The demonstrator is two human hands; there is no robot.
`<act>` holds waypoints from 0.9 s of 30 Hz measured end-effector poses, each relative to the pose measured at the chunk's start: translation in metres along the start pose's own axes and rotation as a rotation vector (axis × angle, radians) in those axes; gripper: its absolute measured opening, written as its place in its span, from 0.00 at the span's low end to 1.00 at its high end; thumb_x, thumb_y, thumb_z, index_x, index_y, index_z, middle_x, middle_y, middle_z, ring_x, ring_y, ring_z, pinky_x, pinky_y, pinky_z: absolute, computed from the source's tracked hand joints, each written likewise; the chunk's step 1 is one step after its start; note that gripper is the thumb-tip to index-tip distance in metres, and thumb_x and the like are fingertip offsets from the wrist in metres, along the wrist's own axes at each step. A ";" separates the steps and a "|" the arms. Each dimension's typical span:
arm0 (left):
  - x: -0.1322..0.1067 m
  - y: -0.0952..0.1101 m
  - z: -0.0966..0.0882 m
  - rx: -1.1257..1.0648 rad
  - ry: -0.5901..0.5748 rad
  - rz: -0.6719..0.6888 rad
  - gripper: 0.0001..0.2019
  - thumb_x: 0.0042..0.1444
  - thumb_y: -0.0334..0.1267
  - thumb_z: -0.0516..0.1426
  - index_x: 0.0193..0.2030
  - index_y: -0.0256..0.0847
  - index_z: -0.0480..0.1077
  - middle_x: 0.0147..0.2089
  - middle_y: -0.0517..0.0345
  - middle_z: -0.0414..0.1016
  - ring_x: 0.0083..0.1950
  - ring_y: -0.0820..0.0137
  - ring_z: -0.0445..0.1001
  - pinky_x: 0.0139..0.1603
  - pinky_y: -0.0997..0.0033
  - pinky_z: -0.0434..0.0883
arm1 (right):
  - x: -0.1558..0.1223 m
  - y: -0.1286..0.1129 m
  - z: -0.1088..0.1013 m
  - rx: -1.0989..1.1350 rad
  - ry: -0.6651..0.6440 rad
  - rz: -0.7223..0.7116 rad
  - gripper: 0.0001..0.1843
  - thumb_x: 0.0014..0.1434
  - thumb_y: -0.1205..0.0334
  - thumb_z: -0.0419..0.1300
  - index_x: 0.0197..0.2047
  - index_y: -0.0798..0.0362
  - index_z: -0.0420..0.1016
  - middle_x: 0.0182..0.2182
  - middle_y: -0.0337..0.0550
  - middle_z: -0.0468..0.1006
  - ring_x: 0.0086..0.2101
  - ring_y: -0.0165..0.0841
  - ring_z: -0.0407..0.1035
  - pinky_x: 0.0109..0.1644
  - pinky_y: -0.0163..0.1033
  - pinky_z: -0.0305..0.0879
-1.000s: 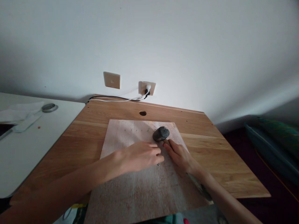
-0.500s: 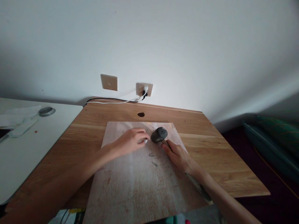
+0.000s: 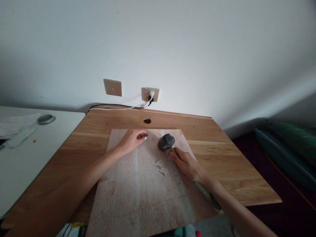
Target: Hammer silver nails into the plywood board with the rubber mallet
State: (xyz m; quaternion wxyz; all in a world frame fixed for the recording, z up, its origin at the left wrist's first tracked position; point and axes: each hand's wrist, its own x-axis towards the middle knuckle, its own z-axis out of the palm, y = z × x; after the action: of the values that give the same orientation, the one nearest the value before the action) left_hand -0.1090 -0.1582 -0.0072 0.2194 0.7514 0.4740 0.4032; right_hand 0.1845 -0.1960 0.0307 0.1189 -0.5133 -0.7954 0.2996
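My right hand (image 3: pixel 185 163) is wrapped around the wooden handle of a mallet (image 3: pixel 166 142) with a dark, round head. The head rests on or just above a pale wooden board (image 3: pixel 128 194); the handle runs back under my forearm. Over the board's far left part, my left hand (image 3: pixel 132 141) is closed with curled fingers, a small white piece (image 3: pixel 145 138) showing at the fingertips, too small to name. Between the hands, several loose nails (image 3: pixel 161 173) lie on the board. Thin upright nails (image 3: pixel 153 138) seem to stand left of the mallet head.
Beneath the board is a wooden desk (image 3: pixel 222 171) with a cable hole (image 3: pixel 147 121). A wall socket (image 3: pixel 150 94) holds plugs, with cables (image 3: pixel 118 107) along the desk's back edge. On the left, a white table (image 3: pixel 22 171) carries a grey tape roll (image 3: pixel 46 119). Cushions (image 3: pixel 283 148) lie at right.
My left hand has moved left and away from the mallet head, the small white piece still at its fingertips. One of the loose nails lies slightly differently. My right hand stays on the mallet.
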 end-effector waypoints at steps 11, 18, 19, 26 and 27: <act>0.000 0.008 0.001 0.172 -0.029 0.046 0.08 0.57 0.23 0.61 0.38 0.41 0.78 0.39 0.56 0.81 0.42 0.65 0.80 0.46 0.67 0.73 | 0.001 -0.008 -0.004 0.002 -0.013 -0.018 0.18 0.73 0.47 0.48 0.32 0.46 0.61 0.23 0.35 0.69 0.26 0.34 0.67 0.31 0.39 0.56; 0.003 0.005 0.004 -0.037 -0.002 -0.097 0.19 0.55 0.22 0.61 0.53 0.41 0.75 0.37 0.60 0.84 0.38 0.67 0.83 0.43 0.70 0.76 | 0.026 -0.036 -0.010 0.028 -0.033 -0.061 0.17 0.74 0.48 0.49 0.35 0.47 0.64 0.23 0.34 0.70 0.23 0.31 0.66 0.27 0.36 0.55; 0.003 0.005 0.004 -0.049 -0.007 -0.106 0.20 0.55 0.22 0.61 0.53 0.41 0.75 0.37 0.59 0.85 0.39 0.67 0.84 0.43 0.70 0.76 | 0.031 -0.041 -0.010 0.026 -0.026 -0.068 0.16 0.75 0.49 0.49 0.36 0.47 0.65 0.23 0.35 0.70 0.24 0.31 0.66 0.27 0.36 0.55; 0.003 0.008 0.000 -0.077 0.001 -0.159 0.27 0.53 0.21 0.61 0.61 0.40 0.72 0.38 0.59 0.86 0.38 0.66 0.84 0.43 0.70 0.77 | 0.051 -0.059 -0.010 -0.034 -0.045 -0.081 0.17 0.74 0.56 0.53 0.31 0.47 0.63 0.23 0.37 0.72 0.24 0.31 0.67 0.29 0.37 0.55; 0.003 0.007 0.000 -0.079 -0.001 -0.157 0.28 0.53 0.21 0.61 0.61 0.39 0.72 0.38 0.59 0.86 0.38 0.66 0.84 0.43 0.70 0.77 | 0.052 -0.059 -0.010 -0.041 -0.046 -0.079 0.17 0.74 0.55 0.52 0.31 0.47 0.63 0.23 0.37 0.72 0.23 0.31 0.67 0.29 0.37 0.55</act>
State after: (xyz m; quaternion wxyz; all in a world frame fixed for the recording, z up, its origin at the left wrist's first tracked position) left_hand -0.1045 -0.1588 -0.0007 0.2799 0.7031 0.5150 0.4026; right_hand 0.1226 -0.1641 0.0673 0.1018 -0.4770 -0.8235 0.2898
